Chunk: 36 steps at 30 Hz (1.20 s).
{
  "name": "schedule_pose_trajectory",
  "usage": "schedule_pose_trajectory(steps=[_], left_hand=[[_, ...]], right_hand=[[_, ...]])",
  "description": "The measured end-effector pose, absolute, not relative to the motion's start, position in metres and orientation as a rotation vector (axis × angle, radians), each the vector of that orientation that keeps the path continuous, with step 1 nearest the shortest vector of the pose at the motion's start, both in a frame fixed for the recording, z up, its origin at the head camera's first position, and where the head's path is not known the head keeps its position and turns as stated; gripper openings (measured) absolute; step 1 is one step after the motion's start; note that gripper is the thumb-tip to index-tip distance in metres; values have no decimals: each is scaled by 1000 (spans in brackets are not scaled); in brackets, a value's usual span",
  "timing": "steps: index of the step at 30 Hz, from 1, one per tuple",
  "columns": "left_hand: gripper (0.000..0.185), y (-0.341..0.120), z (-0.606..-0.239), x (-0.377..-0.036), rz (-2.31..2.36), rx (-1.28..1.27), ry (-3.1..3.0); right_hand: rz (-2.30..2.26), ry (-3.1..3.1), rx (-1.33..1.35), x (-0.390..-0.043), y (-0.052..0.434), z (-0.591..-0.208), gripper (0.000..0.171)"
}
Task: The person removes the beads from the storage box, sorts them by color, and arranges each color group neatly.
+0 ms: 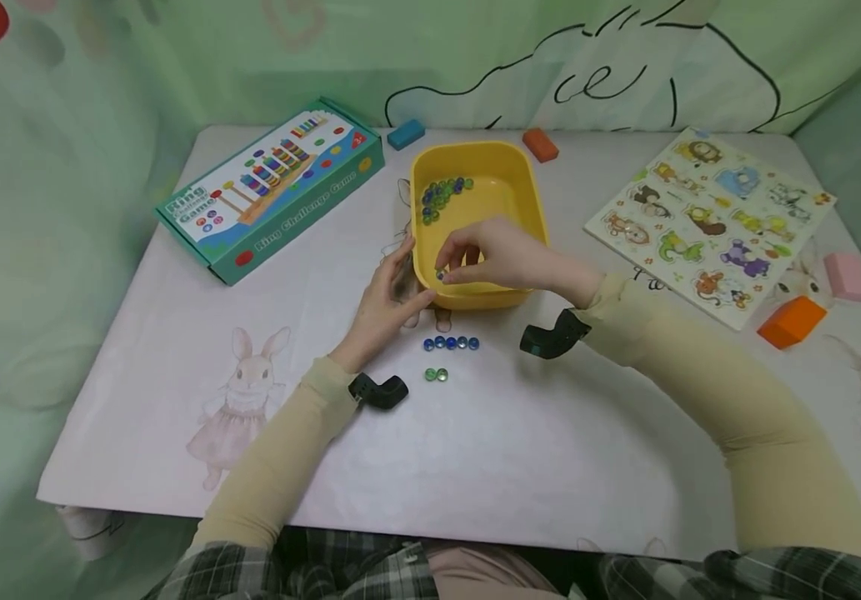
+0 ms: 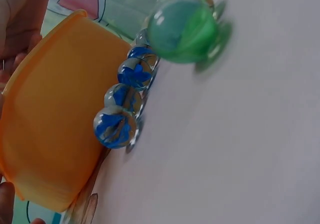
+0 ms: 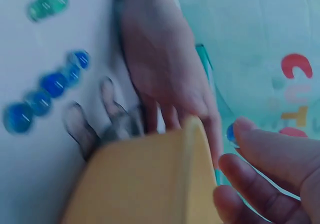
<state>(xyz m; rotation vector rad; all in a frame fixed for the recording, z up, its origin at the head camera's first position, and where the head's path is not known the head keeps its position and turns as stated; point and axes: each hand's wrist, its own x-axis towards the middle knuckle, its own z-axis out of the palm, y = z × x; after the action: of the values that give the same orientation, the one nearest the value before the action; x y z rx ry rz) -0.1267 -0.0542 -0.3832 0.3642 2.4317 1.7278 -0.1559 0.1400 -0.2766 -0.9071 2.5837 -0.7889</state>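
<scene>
A yellow tub (image 1: 508,187) stands mid-table with several green and blue marbles (image 1: 441,193) in its far left corner. My right hand (image 1: 448,262) reaches over the tub's near rim and pinches a blue marble (image 1: 441,273) (image 3: 231,133) at its fingertips. My left hand (image 1: 409,279) (image 3: 165,68) rests with straight fingers against the tub's near left corner (image 3: 150,184). In front of the tub lies a row of several blue marbles (image 1: 451,342) (image 2: 120,114) (image 3: 45,93). Two green marbles (image 1: 436,375) (image 2: 180,28) (image 3: 47,6) lie just nearer me.
A teal Ring Challenge Game box (image 1: 272,187) lies at the back left and an animal puzzle board (image 1: 711,221) at the right. Loose blocks: blue (image 1: 406,133), orange (image 1: 540,144), pink (image 1: 846,277), orange (image 1: 792,322). Curtains close in the table's back and sides.
</scene>
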Motion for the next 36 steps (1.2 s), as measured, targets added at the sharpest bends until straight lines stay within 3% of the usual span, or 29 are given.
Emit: schedule_pose_trajectory(steps=[16, 26, 36], left_hand=[[74, -54, -385, -130, 1760, 399, 2435], [74, -56, -384, -129, 1773, 406, 2427], [74, -56, -384, -130, 1768, 409, 2427]], right_hand=[[-884, 2446, -1043, -109, 143, -301, 12], [-850, 2433, -895, -85, 150, -337, 13], [-844, 2469, -804, -74, 145, -343, 12]])
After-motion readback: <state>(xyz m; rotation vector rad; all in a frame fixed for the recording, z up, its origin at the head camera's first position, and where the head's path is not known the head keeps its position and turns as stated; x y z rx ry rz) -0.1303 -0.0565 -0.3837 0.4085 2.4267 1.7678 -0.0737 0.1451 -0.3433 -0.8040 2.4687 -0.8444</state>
